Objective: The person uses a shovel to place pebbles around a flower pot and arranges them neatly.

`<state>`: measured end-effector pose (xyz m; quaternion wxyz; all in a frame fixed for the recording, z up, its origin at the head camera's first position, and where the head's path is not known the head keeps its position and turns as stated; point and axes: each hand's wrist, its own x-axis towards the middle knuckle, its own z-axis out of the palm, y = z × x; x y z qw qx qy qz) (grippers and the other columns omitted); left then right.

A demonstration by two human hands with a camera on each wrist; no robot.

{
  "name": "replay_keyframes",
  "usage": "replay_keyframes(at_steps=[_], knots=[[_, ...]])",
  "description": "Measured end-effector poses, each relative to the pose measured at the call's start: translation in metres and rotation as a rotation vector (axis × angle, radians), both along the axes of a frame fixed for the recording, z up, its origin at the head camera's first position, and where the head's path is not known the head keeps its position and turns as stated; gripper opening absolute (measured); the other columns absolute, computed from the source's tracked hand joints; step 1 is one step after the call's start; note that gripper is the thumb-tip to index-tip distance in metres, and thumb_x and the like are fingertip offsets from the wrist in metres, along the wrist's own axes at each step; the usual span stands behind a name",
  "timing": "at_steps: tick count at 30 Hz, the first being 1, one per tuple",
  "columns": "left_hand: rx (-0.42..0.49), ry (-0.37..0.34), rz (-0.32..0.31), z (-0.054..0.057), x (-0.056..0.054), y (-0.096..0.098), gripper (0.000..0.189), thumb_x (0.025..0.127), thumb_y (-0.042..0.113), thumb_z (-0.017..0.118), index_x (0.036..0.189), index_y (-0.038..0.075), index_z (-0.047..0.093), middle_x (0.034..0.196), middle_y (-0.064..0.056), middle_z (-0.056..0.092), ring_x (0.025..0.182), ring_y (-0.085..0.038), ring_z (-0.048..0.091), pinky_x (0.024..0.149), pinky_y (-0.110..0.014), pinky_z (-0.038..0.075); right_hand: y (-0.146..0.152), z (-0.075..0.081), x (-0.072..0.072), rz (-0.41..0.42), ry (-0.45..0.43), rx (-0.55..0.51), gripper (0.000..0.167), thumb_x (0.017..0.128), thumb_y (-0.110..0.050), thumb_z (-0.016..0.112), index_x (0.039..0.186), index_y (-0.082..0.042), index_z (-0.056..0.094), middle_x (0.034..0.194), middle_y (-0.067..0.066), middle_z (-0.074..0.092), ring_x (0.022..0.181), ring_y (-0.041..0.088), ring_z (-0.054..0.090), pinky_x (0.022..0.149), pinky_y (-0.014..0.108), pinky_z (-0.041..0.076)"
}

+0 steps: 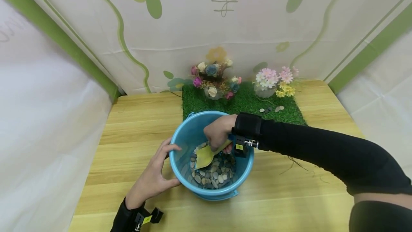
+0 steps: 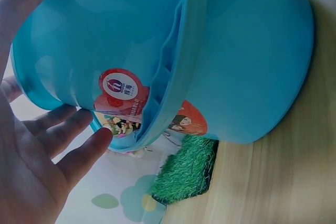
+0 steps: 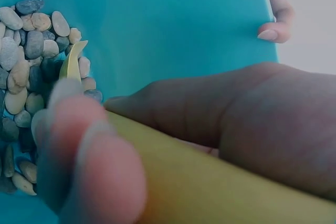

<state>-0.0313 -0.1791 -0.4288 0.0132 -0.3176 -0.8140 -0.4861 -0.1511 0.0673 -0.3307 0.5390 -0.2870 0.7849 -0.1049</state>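
A light blue plastic bucket (image 1: 244,180) stands on the table with a layer of grey, white and tan pebbles (image 1: 214,178) on its bottom. Reaching inside it, my right hand (image 1: 219,131) grips the handle of a yellow toy shovel (image 1: 205,156). The shovel's blade points down and left among the pebbles. In the right wrist view the fingers and thumb wrap the yellow handle (image 3: 210,171). My left hand (image 1: 156,174) holds the bucket by its left side, fingertips bent over the rim. A red sticker (image 2: 122,92) shows on the bucket in the left wrist view.
Behind the bucket lies an artificial grass mat (image 1: 248,103) with two pots of artificial flowers, one mixed (image 1: 214,80) and one pink and yellow (image 1: 273,81). Several loose pebbles (image 1: 271,109) lie on the mat. White printed curtains (image 1: 199,28) surround the wooden table (image 1: 128,146).
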Motion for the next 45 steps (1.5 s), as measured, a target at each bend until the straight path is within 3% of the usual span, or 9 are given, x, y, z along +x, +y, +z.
replay_keyframes(at_steps=[8,21,28,39,45], knots=[[0.006,0.012,0.0,0.0,0.0,0.001,0.072,0.084,0.036,0.085,0.138,0.011,0.045,0.16,-0.011,0.027,0.137,-0.036,0.04,0.098,-0.05,0.051,-0.01,0.004,0.002,0.031,0.028,0.042,0.025,0.103,-0.008,0.056,0.079,-0.003,0.063,0.057,0.005,0.054,0.048,0.013,0.05,0.046,0.026,0.043],[0.013,0.033,-0.01,-0.001,-0.002,0.0,0.072,0.084,0.04,0.084,0.139,0.013,0.045,0.159,-0.011,0.029,0.137,-0.036,0.039,0.098,-0.05,0.051,-0.007,0.002,-0.007,0.06,-0.064,0.016,0.039,0.103,-0.01,0.055,0.064,-0.009,0.055,0.058,0.005,0.055,0.048,0.013,0.05,0.048,0.024,0.044],[0.013,0.023,-0.01,0.0,-0.002,0.0,0.072,0.084,0.037,0.085,0.138,0.012,0.045,0.159,-0.011,0.029,0.137,-0.036,0.039,0.098,-0.045,0.051,-0.007,0.003,-0.007,0.105,-0.039,0.003,0.041,0.103,-0.01,0.055,0.062,-0.01,0.055,0.057,0.003,0.054,0.048,0.012,0.049,0.048,0.024,0.041],[0.003,0.013,-0.009,-0.002,-0.002,-0.001,0.073,0.082,0.029,0.088,0.139,0.014,0.044,0.16,-0.011,0.027,0.138,-0.036,0.038,0.097,-0.048,0.052,-0.01,-0.007,-0.007,0.109,-0.015,-0.006,0.044,0.104,-0.011,0.054,0.06,-0.013,0.051,0.055,0.002,0.05,0.047,0.012,0.047,0.049,0.025,0.039],[0.004,0.003,-0.007,-0.001,-0.001,-0.001,0.073,0.082,0.029,0.088,0.138,0.011,0.045,0.161,-0.01,0.026,0.139,-0.036,0.037,0.099,-0.046,0.05,-0.003,-0.007,-0.01,0.043,-0.064,-0.077,0.041,0.105,-0.012,0.056,0.064,-0.008,0.057,0.06,0.005,0.055,0.05,0.013,0.05,0.051,0.026,0.042]])
